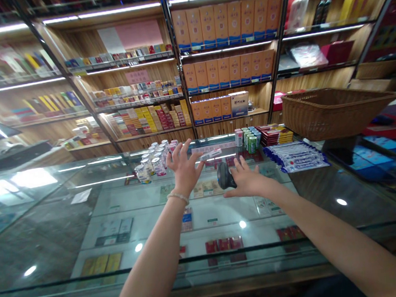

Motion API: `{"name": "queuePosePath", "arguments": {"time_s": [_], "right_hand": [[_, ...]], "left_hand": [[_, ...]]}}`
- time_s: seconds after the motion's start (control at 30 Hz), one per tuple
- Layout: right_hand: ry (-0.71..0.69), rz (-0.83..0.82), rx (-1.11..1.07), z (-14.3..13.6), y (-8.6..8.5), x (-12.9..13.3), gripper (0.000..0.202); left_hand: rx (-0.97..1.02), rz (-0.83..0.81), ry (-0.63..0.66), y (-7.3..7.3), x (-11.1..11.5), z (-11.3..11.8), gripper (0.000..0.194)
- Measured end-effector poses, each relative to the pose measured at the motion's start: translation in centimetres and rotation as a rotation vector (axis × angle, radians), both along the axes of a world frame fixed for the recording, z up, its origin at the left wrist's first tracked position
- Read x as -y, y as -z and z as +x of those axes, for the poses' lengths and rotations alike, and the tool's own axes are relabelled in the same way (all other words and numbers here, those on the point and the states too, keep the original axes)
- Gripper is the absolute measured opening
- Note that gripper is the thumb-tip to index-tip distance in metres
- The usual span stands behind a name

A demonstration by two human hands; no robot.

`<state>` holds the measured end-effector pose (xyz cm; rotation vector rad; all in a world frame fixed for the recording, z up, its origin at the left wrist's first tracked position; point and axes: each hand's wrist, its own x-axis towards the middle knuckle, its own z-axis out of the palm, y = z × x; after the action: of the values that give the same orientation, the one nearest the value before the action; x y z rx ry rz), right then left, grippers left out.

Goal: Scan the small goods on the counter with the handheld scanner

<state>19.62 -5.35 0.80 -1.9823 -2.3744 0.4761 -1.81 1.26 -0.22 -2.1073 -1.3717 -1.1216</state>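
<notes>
the dark handheld device (pixel 225 176) is located at the glass tabletop (pixel 111 194), close beside the spread right hand (pixel 248 182), contact unclear; the left hand (pixel 183 168), fingers also spread, is nearest the small containers (pixel 157 164), apparently grouped upright for display.

Single head-worn view: looks forward and steeply down over glass counter (pixel 116 240), shelves (pixel 230 89) beyond.

You have a slim, whitish pack (pixel 210 155) lying on the glass tabletop (pixel 221 211) and a dark, rounded device (pixel 224 176) nearer you.
</notes>
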Motion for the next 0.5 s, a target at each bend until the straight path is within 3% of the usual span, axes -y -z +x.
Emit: {"name": "queuePosePath", "arguments": {"time_s": [0.17, 0.3, 0.37, 0.5], "right_hand": [[-0.018, 0.163, -0.041, 0.4, 1.7, -1.0, 0.069], [-0.154, 0.316, -0.065, 0.7, 2.0, -1.7, 0.039], [-0.163, 0.363, -0.102, 0.9, 1.5, -1.9, 0.035], [-0.012, 0.354, -0.257, 1.4, -0.4, -1.6, 0.04]], "left_hand": [[0.0, -0.005, -0.001, 0.0, 0.0, 0.0, 0.014], [0.016, -0.001, -0.016, 0.1, -0.2, -0.2, 0.014], [0.026, 0.015, -0.031, 0.3, -0.5, -0.4, 0.014], [0.052, 0.059, -0.066, 0.7, -1.0, -0.8, 0.014]]}}
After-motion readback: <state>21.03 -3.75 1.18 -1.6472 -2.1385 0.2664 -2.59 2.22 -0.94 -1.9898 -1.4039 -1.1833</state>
